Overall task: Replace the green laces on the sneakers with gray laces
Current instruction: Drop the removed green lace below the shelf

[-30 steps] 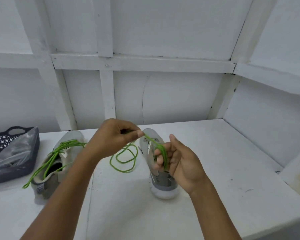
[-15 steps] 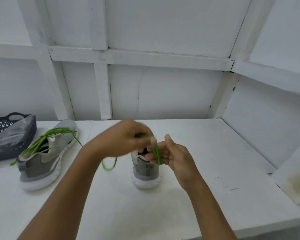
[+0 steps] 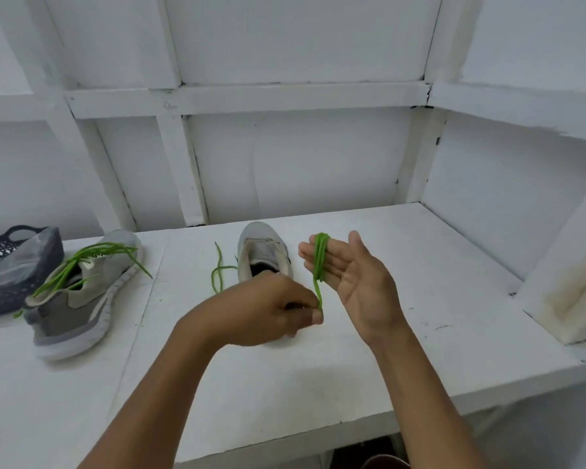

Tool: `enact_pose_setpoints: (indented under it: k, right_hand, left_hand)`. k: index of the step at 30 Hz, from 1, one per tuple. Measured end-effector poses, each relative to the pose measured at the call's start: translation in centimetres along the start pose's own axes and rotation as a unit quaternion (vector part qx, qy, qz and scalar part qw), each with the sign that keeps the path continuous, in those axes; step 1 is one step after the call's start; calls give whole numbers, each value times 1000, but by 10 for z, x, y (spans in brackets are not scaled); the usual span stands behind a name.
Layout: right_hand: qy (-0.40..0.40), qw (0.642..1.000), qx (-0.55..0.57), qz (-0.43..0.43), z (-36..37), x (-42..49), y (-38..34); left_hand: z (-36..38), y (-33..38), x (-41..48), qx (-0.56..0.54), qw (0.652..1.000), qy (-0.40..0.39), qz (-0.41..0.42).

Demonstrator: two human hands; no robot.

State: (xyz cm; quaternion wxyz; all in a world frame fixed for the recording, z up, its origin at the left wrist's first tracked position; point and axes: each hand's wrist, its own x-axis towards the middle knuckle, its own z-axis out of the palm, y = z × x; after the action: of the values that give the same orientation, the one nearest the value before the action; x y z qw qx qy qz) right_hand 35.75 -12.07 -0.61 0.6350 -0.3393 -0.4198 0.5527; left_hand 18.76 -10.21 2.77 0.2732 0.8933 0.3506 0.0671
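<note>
L hand (image 3: 264,309) pinched green lace (image 3: 319,262) end; the rest was wound round R hand (image 3: 352,279), fingers (image 3: 334,257) straight. Unlaced sneaker (image 3: 261,248) sat mid worktop (image 3: 420,265) nr back edge; 2nd sneaker (image 3: 82,292) nr left edge.

A dark basket (image 3: 0,301) holding a plastic bag (image 3: 24,262) sits on the white table (image 3: 420,282).

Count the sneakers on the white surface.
2. One sneaker lies at the left, beside the dark basket; the other sneaker stands in the middle, partly behind the left hand.
</note>
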Motion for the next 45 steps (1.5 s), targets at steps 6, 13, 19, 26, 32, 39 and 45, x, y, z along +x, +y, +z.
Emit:
enact_pose_setpoints:
  k: [6,13,19,26,32,39,45]
  right_hand:
    - [-99,977,-176,74,0,-29,-7]
    - [-4,983,179,46,-24,-37,-16]
    - [81,995,-61,16,-37,-46,-4]
    - [11,981,-177,74,-26,-65,-9]
    - [1,986,161,38,-28,-62,-7]
    - [69,993,-95,12,-40,-61,10]
    - [14,992,-111,51,-33,-75,-2]
  left_hand:
    - [-36,4,-1,-76,985,151,34]
    - [25,-5,19,-80,984,161,20]
    - [39,22,11,-8,997,-29,68]
    - [7,6,16,-92,979,181,32]
    - [51,4,21,-67,985,161,18]
    - [36,28,7,-9,998,3,64]
    - [12,13,19,-85,978,188,31]
